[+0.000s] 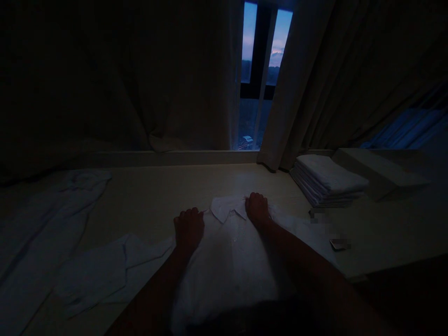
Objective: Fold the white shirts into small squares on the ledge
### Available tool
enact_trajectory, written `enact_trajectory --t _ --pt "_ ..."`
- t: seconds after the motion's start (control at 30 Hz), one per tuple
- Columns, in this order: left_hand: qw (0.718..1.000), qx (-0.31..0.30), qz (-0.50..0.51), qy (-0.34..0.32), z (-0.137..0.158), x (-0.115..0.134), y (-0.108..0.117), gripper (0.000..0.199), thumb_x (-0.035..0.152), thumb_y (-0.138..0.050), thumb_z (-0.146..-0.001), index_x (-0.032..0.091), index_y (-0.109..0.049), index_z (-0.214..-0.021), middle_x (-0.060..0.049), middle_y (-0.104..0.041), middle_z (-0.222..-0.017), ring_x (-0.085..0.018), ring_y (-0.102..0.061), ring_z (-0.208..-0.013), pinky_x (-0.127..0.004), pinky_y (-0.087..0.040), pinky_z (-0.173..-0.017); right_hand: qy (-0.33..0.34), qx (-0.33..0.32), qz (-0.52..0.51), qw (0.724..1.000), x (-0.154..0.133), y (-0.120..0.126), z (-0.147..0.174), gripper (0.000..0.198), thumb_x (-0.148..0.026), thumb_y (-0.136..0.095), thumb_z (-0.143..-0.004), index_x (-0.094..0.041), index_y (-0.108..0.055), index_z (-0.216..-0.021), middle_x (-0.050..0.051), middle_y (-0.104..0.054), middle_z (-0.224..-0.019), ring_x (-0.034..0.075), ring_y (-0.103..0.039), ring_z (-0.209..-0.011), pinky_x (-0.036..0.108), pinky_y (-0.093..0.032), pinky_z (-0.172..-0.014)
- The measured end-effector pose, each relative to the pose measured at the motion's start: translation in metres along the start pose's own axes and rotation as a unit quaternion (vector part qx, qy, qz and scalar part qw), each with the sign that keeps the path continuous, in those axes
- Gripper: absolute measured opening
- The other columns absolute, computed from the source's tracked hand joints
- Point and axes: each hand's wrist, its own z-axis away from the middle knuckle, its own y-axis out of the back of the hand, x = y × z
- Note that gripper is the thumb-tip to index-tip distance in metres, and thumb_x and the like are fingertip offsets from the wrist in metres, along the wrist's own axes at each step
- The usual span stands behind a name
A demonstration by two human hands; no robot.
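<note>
A white collared shirt (pixel 233 252) lies front side up on the pale surface before me, its collar pointing away and its lower end running toward my body. My left hand (pixel 189 228) is closed on the shirt's shoulder, left of the collar. On the other shoulder, close beside the collar, my right hand (pixel 257 207) grips the cloth with curled fingers. The sleeves spread out to both sides, partly under my forearms. The dim light hides the finer details of the cloth and fingers.
A stack of folded white cloths (pixel 329 175) stands at the back right, beside a box-like block (pixel 381 172). More white cloth (pixel 45 233) lies loosely at the left. A small flat object (pixel 339 244) rests right of the shirt. Dark curtains (pixel 297 84) flank a narrow window (pixel 250 112).
</note>
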Motion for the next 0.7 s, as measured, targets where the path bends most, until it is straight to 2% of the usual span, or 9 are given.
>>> enact_trajectory --t 0.13,0.27,0.37,0.43,0.5,0.57,0.63,0.7 --pt "1.000 0.019 -0.012 -0.010 -0.005 0.003 0.002 0.041 0.038 -0.026 -0.095 0.016 -0.061 -0.103 -0.016 -0.059 -0.104 -0.029 -0.050 -0.103 -0.043 -0.034 -0.086 0.032 -0.005 -0.038 0.999 0.007 0.016 0.014 0.034 -0.035 -0.038 -0.098 -0.013 -0.054 -0.118 0.015 -0.058 -0.116 0.026 -0.048 -0.110 0.039 -0.032 -0.097" --pt "0.998 0.051 -0.032 -0.007 -0.013 0.006 0.002 0.038 0.039 -0.031 -0.094 0.018 -0.060 -0.105 -0.016 -0.056 -0.104 -0.030 -0.049 -0.102 -0.042 -0.035 -0.085 0.129 -0.005 -0.071 0.989 0.028 0.039 0.062 0.034 -0.031 -0.039 -0.096 -0.016 -0.054 -0.122 0.013 -0.056 -0.124 0.024 -0.047 -0.115 0.037 -0.031 -0.102" --pt "0.998 0.058 -0.012 0.000 -0.015 0.008 0.007 0.039 0.040 -0.036 -0.092 0.016 -0.057 -0.114 -0.017 -0.055 -0.111 -0.032 -0.048 -0.107 -0.043 -0.036 -0.088 0.106 -0.040 -0.057 0.992 0.042 0.046 0.107 0.041 -0.036 -0.041 -0.094 -0.015 -0.052 -0.128 0.015 -0.053 -0.131 0.027 -0.047 -0.119 0.040 -0.033 -0.104" --pt "0.999 0.038 0.012 -0.020 -0.009 0.007 0.010 0.038 0.039 -0.035 -0.092 0.016 -0.059 -0.110 -0.016 -0.058 -0.111 -0.031 -0.050 -0.107 -0.043 -0.037 -0.090 0.066 -0.053 -0.035 0.996 0.050 0.042 0.132 0.050 -0.042 -0.043 -0.093 -0.014 -0.048 -0.135 0.016 -0.048 -0.139 0.030 -0.041 -0.129 0.045 -0.028 -0.109" --pt "0.998 0.002 0.039 -0.057 0.010 0.003 0.012 0.037 0.040 -0.033 -0.093 0.020 -0.062 -0.103 -0.013 -0.063 -0.105 -0.027 -0.055 -0.102 -0.039 -0.040 -0.089 0.048 -0.062 -0.024 0.997 0.056 0.038 0.149 0.055 -0.045 -0.041 -0.094 -0.015 -0.045 -0.139 0.016 -0.042 -0.145 0.031 -0.033 -0.136 0.048 -0.022 -0.113" --pt "0.992 -0.037 0.065 -0.103 0.042 -0.004 0.009 0.039 0.044 -0.033 -0.092 0.024 -0.063 -0.107 -0.009 -0.066 -0.110 -0.024 -0.058 -0.104 -0.036 -0.042 -0.091 0.051 -0.066 -0.023 0.996 0.059 0.036 0.164 0.057 -0.048 -0.039 -0.094 -0.018 -0.043 -0.143 0.013 -0.037 -0.150 0.032 -0.026 -0.140 0.051 -0.016 -0.115" --pt "0.984 -0.065 0.076 -0.148 0.079 -0.011 0.004 0.049 0.053 -0.036 -0.089 0.026 -0.058 -0.125 -0.009 -0.057 -0.133 -0.027 -0.050 -0.123 -0.040 -0.037 -0.102 0.054 -0.065 -0.023 0.996 0.061 0.037 0.178 0.060 -0.051 -0.038 -0.094 -0.022 -0.039 -0.146 0.011 -0.030 -0.153 0.033 -0.020 -0.143 0.054 -0.012 -0.116" --pt "0.984 -0.071 0.058 -0.152 0.112 -0.018 -0.002 0.063 0.061 -0.041 -0.084 0.030 -0.047 -0.138 -0.008 -0.041 -0.149 -0.033 -0.034 -0.138 -0.050 -0.027 -0.110 0.047 -0.067 -0.024 0.996 0.061 0.040 0.189 0.063 -0.056 -0.039 -0.092 -0.025 -0.037 -0.147 0.010 -0.025 -0.155 0.035 -0.014 -0.144 0.058 -0.012 -0.114"
